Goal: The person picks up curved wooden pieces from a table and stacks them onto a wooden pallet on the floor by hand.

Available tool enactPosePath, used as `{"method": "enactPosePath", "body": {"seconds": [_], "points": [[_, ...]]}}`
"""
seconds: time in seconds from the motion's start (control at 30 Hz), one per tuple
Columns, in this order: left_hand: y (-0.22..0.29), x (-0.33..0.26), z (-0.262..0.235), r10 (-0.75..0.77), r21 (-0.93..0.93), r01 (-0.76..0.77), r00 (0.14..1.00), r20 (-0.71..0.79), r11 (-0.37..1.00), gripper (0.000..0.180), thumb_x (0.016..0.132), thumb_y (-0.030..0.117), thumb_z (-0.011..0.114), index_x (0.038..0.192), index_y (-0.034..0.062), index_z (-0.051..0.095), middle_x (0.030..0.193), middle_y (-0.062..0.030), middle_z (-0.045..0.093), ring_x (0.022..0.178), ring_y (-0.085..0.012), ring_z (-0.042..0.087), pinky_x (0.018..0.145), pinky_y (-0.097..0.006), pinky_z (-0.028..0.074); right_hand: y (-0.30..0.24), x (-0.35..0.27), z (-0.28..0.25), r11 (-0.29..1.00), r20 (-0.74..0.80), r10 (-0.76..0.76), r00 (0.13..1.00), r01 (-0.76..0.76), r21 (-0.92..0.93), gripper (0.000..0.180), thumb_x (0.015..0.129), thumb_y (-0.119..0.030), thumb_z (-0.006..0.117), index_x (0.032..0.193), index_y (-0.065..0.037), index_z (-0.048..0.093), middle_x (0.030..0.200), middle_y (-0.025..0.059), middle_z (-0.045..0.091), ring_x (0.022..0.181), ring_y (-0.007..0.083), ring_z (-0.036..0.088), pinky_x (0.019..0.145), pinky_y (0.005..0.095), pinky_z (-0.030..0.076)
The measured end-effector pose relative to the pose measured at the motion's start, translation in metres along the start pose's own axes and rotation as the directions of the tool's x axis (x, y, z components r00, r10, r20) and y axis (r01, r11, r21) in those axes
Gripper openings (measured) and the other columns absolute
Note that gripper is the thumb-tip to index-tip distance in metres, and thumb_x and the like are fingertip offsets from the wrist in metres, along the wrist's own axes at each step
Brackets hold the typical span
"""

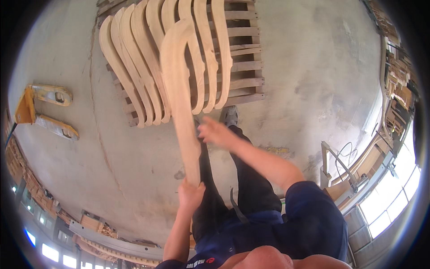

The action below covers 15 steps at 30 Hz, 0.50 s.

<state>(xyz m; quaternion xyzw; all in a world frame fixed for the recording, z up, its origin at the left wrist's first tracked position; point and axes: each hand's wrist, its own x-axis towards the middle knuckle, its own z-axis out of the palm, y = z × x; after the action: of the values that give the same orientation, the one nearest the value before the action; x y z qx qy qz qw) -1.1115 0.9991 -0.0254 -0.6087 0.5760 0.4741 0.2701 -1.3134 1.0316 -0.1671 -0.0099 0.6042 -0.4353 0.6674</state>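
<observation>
My left hand is closed round the near end of a long, pale curved wooden piece. The piece reaches away from me, its hooked far end above a row of similar curved wooden pieces lying side by side on a slatted wooden pallet. Just right of the held piece's middle is my right hand, slightly blurred, its fingers parted and pointing at the wood. It holds nothing that I can see.
At the left, a yellow pallet jack stands with its forks pointing toward the pallet. My shoe is close to the pallet's near edge. A metal-framed stand is at the right. Stacked wood lines the far right.
</observation>
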Motion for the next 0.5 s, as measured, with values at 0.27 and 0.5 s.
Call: {"method": "enactPosePath", "body": {"seconds": [0.27, 0.5], "points": [[0.123, 0.082, 0.061, 0.209, 0.050, -0.222, 0.959, 0.194, 0.974, 0.044, 0.082, 0.029, 0.069, 0.111, -0.0017, 0.058, 0.101, -0.0248, 0.067, 0.097, -0.0420, 0.065, 0.084, -0.048, 0.052, -0.068, 0.013, -0.041, 0.908, -0.586, -0.343, 0.734, 0.099, -0.408, 0.076, 0.068, -0.012, 0.076, 0.137, 0.000, 0.047, 0.123, 0.0182, 0.064, 0.115, 0.0267, 0.062, 0.098, 0.0376, 0.049], [0.140, 0.096, 0.063, 0.494, -0.014, -0.497, 0.859, 0.138, 0.868, 0.088, 0.081, 0.034, 0.076, 0.147, -0.0061, 0.034, 0.137, -0.0263, 0.052, 0.128, -0.0388, 0.051, 0.103, -0.043, 0.044, -0.094, 0.080, -0.174, 0.879, -0.567, -0.366, 0.738, 0.074, -0.471, 0.062, 0.069, -0.012, 0.071, 0.127, -0.001, 0.055, 0.109, 0.0180, 0.069, 0.104, 0.0304, 0.066, 0.093, 0.0396, 0.051]]}}
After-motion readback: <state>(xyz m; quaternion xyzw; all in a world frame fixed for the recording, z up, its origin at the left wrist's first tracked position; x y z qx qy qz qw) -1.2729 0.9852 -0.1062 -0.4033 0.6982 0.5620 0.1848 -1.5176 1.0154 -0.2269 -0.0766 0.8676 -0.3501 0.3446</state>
